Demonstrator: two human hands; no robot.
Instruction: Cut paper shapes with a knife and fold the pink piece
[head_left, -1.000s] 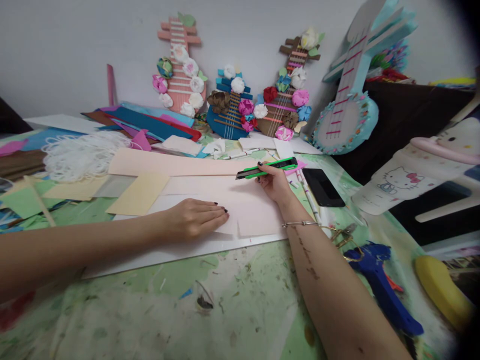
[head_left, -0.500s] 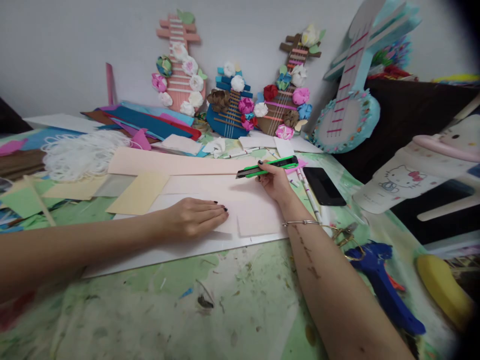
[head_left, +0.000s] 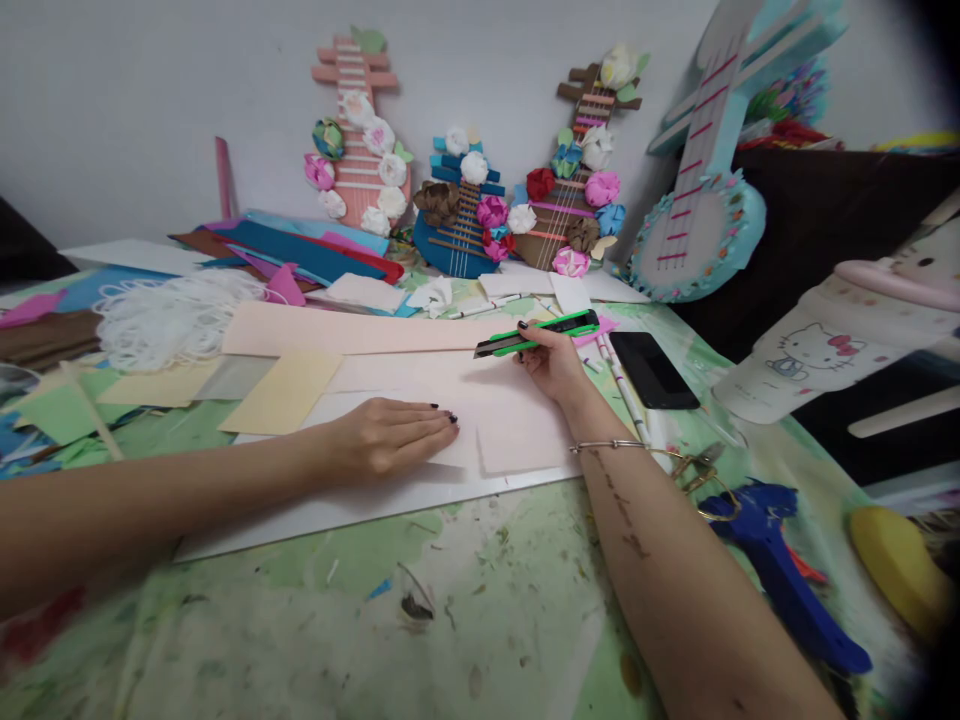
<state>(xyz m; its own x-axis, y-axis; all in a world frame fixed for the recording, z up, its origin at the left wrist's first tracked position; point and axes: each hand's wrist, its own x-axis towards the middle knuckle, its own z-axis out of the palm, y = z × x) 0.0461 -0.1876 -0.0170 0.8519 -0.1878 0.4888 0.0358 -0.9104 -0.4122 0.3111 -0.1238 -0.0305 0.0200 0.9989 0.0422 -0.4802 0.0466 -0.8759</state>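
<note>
My left hand [head_left: 390, 437] lies flat, fingers together and stretched out, pressing on a pale pink foam sheet [head_left: 510, 420]. That sheet rests on a white board [head_left: 352, 505] on the table. My right hand [head_left: 553, 362] is closed around a green and black utility knife [head_left: 536, 334], held just above the far edge of the pink sheet with its tip pointing left. A thin bracelet sits on my right wrist.
A black phone [head_left: 652, 370] and pens lie right of the knife. A blue glue gun [head_left: 780, 575] and scissors [head_left: 694, 470] lie by my right forearm. Foam sheets, white string [head_left: 169, 315], decorated paper guitars [head_left: 457, 215] and a Hello Kitty cup [head_left: 817, 365] fill the back and right.
Both hands stay in place; the view has shifted slightly, so everything sits a little to the right and lower.
</note>
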